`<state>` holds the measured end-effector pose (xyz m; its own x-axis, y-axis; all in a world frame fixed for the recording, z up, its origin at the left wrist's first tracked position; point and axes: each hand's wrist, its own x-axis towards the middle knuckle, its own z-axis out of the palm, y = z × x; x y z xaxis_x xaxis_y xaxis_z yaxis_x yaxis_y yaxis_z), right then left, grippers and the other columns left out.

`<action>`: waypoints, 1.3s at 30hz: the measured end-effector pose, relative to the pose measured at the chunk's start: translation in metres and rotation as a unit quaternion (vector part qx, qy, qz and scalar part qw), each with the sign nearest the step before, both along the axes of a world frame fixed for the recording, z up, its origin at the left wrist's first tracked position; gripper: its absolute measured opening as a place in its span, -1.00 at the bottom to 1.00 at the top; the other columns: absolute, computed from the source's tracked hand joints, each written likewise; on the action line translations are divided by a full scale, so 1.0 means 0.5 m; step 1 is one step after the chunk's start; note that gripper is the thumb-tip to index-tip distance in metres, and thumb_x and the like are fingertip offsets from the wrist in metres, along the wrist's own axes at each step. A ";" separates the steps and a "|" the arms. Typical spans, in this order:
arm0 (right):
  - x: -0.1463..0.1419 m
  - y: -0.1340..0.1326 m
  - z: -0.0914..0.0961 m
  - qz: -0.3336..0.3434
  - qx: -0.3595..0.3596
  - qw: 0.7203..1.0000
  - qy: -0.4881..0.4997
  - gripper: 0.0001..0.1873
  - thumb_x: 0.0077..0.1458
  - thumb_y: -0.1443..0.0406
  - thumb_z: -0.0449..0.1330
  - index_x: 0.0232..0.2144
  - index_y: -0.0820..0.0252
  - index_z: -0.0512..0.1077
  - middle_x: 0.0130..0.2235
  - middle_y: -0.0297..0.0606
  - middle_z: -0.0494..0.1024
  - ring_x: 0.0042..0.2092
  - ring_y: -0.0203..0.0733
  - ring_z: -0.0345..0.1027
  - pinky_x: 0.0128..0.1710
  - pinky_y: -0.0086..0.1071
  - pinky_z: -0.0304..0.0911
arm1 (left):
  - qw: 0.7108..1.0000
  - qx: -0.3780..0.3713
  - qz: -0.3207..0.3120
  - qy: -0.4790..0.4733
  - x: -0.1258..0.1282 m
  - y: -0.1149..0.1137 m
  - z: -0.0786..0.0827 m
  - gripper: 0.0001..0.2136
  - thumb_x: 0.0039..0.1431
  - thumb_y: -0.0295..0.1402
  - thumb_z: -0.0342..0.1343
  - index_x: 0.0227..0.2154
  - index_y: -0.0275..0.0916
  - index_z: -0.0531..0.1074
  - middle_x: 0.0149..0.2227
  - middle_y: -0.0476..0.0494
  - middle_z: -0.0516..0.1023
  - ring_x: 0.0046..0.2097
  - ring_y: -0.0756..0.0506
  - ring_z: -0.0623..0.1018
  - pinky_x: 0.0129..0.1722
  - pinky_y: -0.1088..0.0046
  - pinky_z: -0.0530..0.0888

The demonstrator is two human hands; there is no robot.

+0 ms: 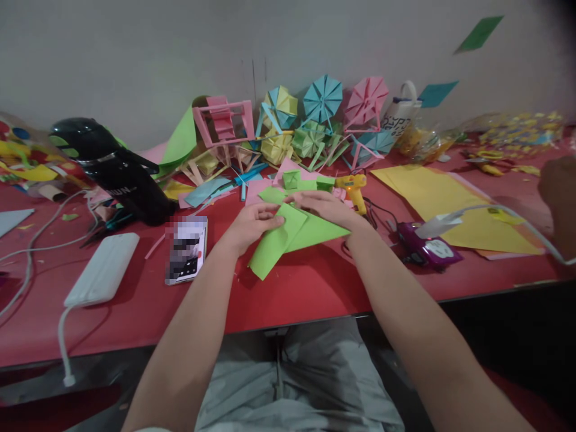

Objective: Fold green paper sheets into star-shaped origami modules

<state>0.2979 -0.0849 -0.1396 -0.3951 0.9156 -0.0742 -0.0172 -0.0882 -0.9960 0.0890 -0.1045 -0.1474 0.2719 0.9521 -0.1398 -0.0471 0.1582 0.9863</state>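
A folded light green paper sheet (288, 240) lies on the red table (306, 288) in front of me. My left hand (252, 225) rests on its upper left part, fingers curled and pinching the paper's fold. My right hand (324, 207) presses flat on the paper's top edge, fingers stretched toward the left hand. A small green folded piece (291, 179) sits just beyond the hands.
A phone (186, 249) and a white power bank (103, 270) with its cable lie left. A black bottle (117, 171) lies further left. A yellow glue gun (353, 189), a purple device (429, 249) and yellow sheets (454, 204) are right. Paper pinwheels (321, 99) line the wall. Another person's hand (558, 192) is at the far right.
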 end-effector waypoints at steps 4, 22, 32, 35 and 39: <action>0.008 0.005 0.018 -0.023 -0.062 0.992 0.108 -0.41 0.08 -0.21 0.22 -0.25 0.17 0.60 -0.22 -0.11 0.67 -0.19 -0.04 0.55 -0.26 -0.26 0.48 | 0.992 0.049 0.107 -0.046 -0.008 0.017 -0.003 -0.69 -0.22 -0.28 0.46 -0.40 -0.29 0.56 -0.35 -0.09 0.60 -0.29 -0.06 0.55 -0.19 0.39 0.46; -0.030 0.000 -0.026 -0.068 0.065 0.995 0.038 -0.65 -0.21 0.12 0.52 -0.37 0.17 0.63 -0.31 -0.23 0.69 -0.35 -0.20 0.55 -0.38 -0.39 0.51 | 0.973 0.151 0.167 -0.049 0.008 0.016 -0.006 -0.69 -0.17 -0.26 0.42 -0.34 -0.25 0.52 -0.35 -0.08 0.64 -0.27 -0.11 0.61 -0.23 0.34 0.56; -0.049 -0.009 -0.017 -0.100 0.065 0.993 0.021 -0.68 -0.23 0.16 0.49 -0.40 0.20 0.61 -0.30 -0.19 0.68 -0.36 -0.19 0.54 -0.39 -0.36 0.52 | 0.962 0.165 0.216 -0.037 0.003 0.008 0.005 -0.65 0.00 -0.13 0.37 -0.18 -0.18 0.54 -0.41 -0.05 0.60 -0.32 -0.10 0.59 -0.32 0.41 0.48; -0.048 -0.003 -0.020 -0.129 0.056 0.990 0.025 -0.67 -0.26 0.18 0.48 -0.41 0.22 0.59 -0.31 -0.16 0.67 -0.36 -0.18 0.53 -0.41 -0.36 0.51 | 0.970 0.136 0.187 -0.078 0.002 0.001 0.021 -0.60 0.00 0.00 0.36 -0.23 -0.20 0.55 -0.31 -0.12 0.64 -0.19 -0.18 0.62 -0.21 0.34 0.52; -0.045 0.001 -0.019 -0.146 0.036 0.987 0.054 -0.66 -0.29 0.20 0.48 -0.39 0.21 0.59 -0.27 -0.15 0.68 -0.35 -0.18 0.53 -0.45 -0.38 0.50 | 0.982 0.017 0.109 -0.153 -0.004 -0.003 0.039 -0.44 0.05 0.23 0.19 -0.23 -0.22 0.56 -0.30 -0.22 0.67 -0.09 -0.31 0.64 -0.14 0.19 0.57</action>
<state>0.2756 -0.0844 -0.1491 -0.1158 0.9930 0.0232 -0.1372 0.0072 -0.9905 0.0868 -0.1061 -0.1279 0.0853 0.9950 -0.0511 -0.3707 0.0793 0.9254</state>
